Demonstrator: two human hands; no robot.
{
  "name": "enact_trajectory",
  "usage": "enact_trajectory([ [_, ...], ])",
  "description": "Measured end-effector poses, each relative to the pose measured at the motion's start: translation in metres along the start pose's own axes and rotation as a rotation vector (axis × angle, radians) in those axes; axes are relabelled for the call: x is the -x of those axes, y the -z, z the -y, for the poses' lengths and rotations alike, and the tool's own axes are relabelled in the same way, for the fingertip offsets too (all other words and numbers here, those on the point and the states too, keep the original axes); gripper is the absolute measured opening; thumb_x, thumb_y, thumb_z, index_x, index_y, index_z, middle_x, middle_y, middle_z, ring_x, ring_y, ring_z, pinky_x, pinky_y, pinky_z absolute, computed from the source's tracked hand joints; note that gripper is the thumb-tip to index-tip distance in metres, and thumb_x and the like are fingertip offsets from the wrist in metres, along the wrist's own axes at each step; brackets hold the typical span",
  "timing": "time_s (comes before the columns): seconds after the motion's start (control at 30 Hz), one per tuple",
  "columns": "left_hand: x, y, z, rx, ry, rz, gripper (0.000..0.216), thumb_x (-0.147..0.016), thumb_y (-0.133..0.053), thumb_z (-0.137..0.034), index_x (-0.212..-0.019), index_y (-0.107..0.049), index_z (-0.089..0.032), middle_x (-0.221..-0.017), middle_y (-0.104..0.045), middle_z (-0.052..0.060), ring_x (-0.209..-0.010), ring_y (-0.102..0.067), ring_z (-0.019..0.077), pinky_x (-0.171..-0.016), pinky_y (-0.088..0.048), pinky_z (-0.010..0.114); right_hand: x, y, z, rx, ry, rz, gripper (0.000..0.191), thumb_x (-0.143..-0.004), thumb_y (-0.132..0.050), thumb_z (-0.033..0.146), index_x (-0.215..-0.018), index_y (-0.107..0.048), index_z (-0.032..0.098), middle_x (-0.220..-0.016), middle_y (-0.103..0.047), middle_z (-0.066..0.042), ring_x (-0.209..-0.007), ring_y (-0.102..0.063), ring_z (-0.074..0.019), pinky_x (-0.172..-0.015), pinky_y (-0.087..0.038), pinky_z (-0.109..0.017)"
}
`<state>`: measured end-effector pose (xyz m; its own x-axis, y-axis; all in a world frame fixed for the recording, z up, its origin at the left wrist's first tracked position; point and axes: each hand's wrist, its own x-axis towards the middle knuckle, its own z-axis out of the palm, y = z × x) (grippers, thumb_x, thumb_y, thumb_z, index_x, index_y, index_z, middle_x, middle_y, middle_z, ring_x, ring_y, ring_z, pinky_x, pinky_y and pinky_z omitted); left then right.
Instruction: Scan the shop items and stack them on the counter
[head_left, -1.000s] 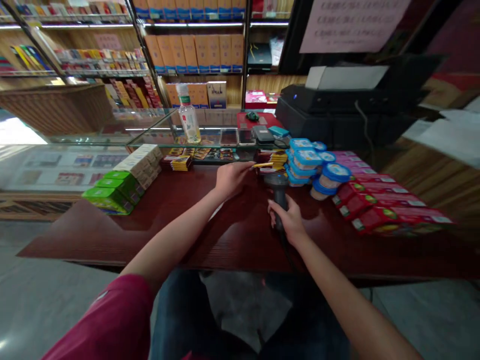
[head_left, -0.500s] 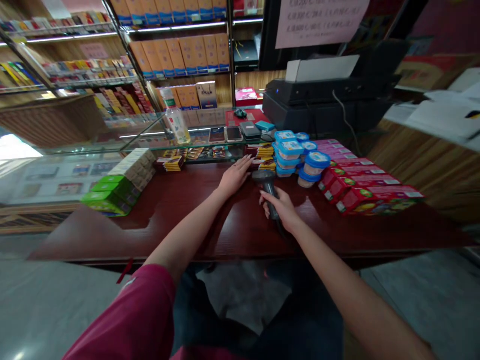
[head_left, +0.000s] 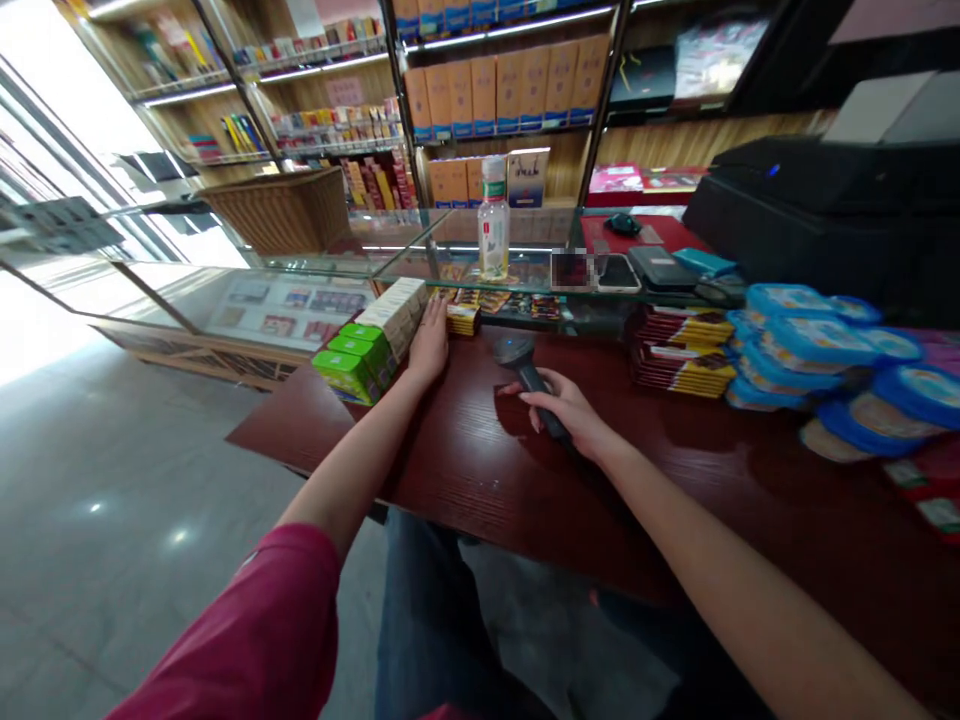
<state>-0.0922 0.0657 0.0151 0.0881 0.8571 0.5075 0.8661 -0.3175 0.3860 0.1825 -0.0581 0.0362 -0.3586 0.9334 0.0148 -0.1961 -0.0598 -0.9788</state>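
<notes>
My right hand (head_left: 566, 412) is closed around the handle of a dark barcode scanner (head_left: 525, 372), whose head points away over the dark red wooden counter (head_left: 480, 470). My left hand (head_left: 430, 342) reaches to the left with its fingers stretched out, touching the side of a stack of cream-coloured boxes (head_left: 397, 310). Green boxes (head_left: 352, 362) lie stacked just left of that hand.
Yellow-and-red packets (head_left: 682, 350) and blue-lidded tubs (head_left: 817, 345) are piled at the right. A glass display case (head_left: 315, 290) runs along the back with a clear bottle (head_left: 493, 220), phones (head_left: 619, 270) and a black register (head_left: 810, 215). Stocked shelves stand behind. Grey floor lies at the left.
My left hand let go of a yellow packet near the middle stack and moved left to the cream boxes. The view swung left. My right hand kept hold of the scanner.
</notes>
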Motion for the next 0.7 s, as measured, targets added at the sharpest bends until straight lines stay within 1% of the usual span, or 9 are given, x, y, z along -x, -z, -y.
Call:
enact_trajectory([
  [0.03, -0.001, -0.003, 0.004, -0.010, 0.025, 0.000, 0.065, -0.090, -0.046, 0.005, -0.153, -0.040, -0.007, -0.166, -0.035, 0.018, -0.159, -0.024, 0.0268, -0.130, -0.028, 0.046, -0.002, -0.001, -0.003, 0.014, 0.010, 0.006, 0.045, -0.070, -0.083, 0.033, -0.106, -0.060, 0.020, -0.100, -0.079, -0.007, -0.041, -0.055, -0.0087, -0.040, -0.043, -0.025],
  [0.1, -0.004, -0.007, 0.008, -0.033, 0.050, -0.029, 0.054, -0.091, -0.052, 0.001, -0.143, -0.057, -0.012, -0.157, -0.051, 0.016, -0.155, -0.034, 0.0266, -0.128, -0.031, 0.047, -0.002, -0.001, -0.007, 0.034, 0.046, 0.003, 0.046, -0.071, -0.084, 0.035, -0.108, -0.060, 0.020, -0.095, -0.078, -0.006, -0.042, -0.053, -0.0084, -0.040, -0.042, -0.024],
  [0.17, -0.004, -0.006, 0.008, -0.040, 0.041, -0.085, 0.037, -0.094, -0.057, -0.007, -0.126, -0.072, -0.018, -0.140, -0.067, 0.011, -0.146, -0.049, 0.0263, -0.128, -0.031, 0.048, 0.001, 0.001, -0.008, 0.049, 0.079, -0.001, 0.048, -0.073, -0.084, 0.036, -0.111, -0.059, 0.020, -0.092, -0.076, -0.005, -0.043, -0.053, -0.0084, -0.040, -0.042, -0.024],
  [0.23, -0.003, -0.001, 0.003, 0.007, 0.015, -0.145, 0.027, -0.098, -0.058, -0.014, -0.113, -0.078, -0.023, -0.126, -0.075, 0.008, -0.131, -0.061, 0.0248, -0.125, -0.035, 0.046, 0.005, 0.003, -0.006, 0.072, 0.078, 0.006, 0.049, -0.075, -0.083, 0.037, -0.113, -0.060, 0.020, -0.091, -0.075, -0.004, -0.044, -0.053, -0.0091, -0.040, -0.042, -0.025],
  [0.33, 0.003, 0.009, -0.014, 0.169, -0.008, -0.212, 0.025, -0.098, -0.062, -0.019, -0.114, -0.079, -0.024, -0.119, -0.078, 0.005, -0.118, -0.068, 0.0221, -0.110, -0.049, 0.037, 0.007, 0.003, -0.003, 0.128, 0.037, 0.019, 0.051, -0.076, -0.083, 0.037, -0.118, -0.061, 0.020, -0.089, -0.074, -0.004, -0.048, -0.055, -0.0103, -0.042, -0.044, -0.025],
  [0.43, 0.010, 0.009, -0.034, 0.387, 0.064, -0.207, 0.025, -0.095, -0.067, -0.021, -0.116, -0.079, -0.025, -0.114, -0.080, 0.004, -0.106, -0.074, 0.0208, -0.098, -0.054, 0.031, 0.008, 0.001, -0.002, 0.207, 0.015, 0.047, 0.056, -0.074, -0.085, 0.035, -0.123, -0.061, 0.021, -0.090, -0.074, -0.005, -0.058, -0.062, -0.0146, -0.046, -0.048, -0.026],
  [0.5, 0.012, 0.004, -0.044, 0.537, 0.152, -0.168, 0.022, -0.093, -0.071, -0.023, -0.113, -0.081, -0.024, -0.111, -0.081, 0.003, -0.102, -0.075, 0.0215, -0.095, -0.056, 0.030, 0.008, 0.000, -0.003, 0.254, 0.020, 0.072, 0.058, -0.073, -0.085, 0.033, -0.125, -0.061, 0.021, -0.093, -0.075, -0.007, -0.070, -0.069, -0.0194, -0.050, -0.051, -0.028],
  [0.57, 0.013, -0.004, -0.048, 0.654, 0.236, -0.142, 0.020, -0.090, -0.074, -0.024, -0.108, -0.082, -0.023, -0.109, -0.081, 0.003, -0.104, -0.076, 0.0231, -0.096, -0.055, 0.031, 0.008, 0.000, -0.004, 0.279, 0.029, 0.084, 0.059, -0.074, -0.085, 0.034, -0.127, -0.061, 0.021, -0.095, -0.076, -0.008, -0.077, -0.071, -0.0220, -0.053, -0.052, -0.029],
  [0.7, 0.015, -0.016, -0.048, 0.777, 0.344, -0.148, 0.019, -0.087, -0.077, -0.025, -0.105, -0.083, -0.021, -0.106, -0.081, 0.004, -0.104, -0.076, 0.0239, -0.097, -0.055, 0.032, 0.009, -0.001, -0.004, 0.288, 0.006, 0.075, 0.061, -0.076, -0.083, 0.038, -0.129, -0.061, 0.021, -0.100, -0.077, -0.010, -0.070, -0.068, -0.0201, -0.048, -0.050, -0.029],
])
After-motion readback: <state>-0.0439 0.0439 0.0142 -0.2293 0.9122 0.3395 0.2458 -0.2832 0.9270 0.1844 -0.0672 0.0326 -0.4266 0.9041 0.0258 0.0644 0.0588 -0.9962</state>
